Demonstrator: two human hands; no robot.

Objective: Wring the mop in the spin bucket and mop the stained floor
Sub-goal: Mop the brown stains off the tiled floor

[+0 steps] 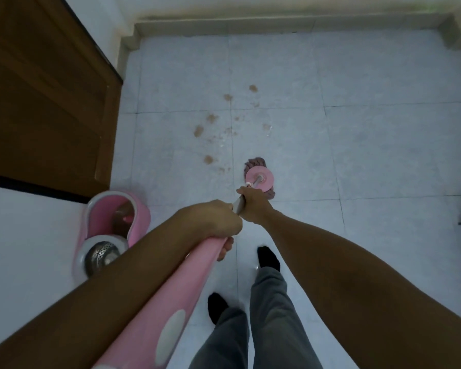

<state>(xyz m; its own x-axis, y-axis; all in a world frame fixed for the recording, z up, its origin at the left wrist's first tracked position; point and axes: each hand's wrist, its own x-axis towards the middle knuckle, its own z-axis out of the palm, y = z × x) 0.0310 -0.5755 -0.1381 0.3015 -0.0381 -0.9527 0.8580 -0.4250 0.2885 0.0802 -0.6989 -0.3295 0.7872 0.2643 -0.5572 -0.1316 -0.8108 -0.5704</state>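
Spin bucket [112, 233] and door [45, 102] crowd left; tiles [370, 155] rightward open

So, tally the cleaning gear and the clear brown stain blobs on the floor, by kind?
Mop: 1
Spin bucket: 1
Clear brown blobs: 6 (); fainter specks around them not counted
Total: 8
Left hand and right hand both grip the mop.
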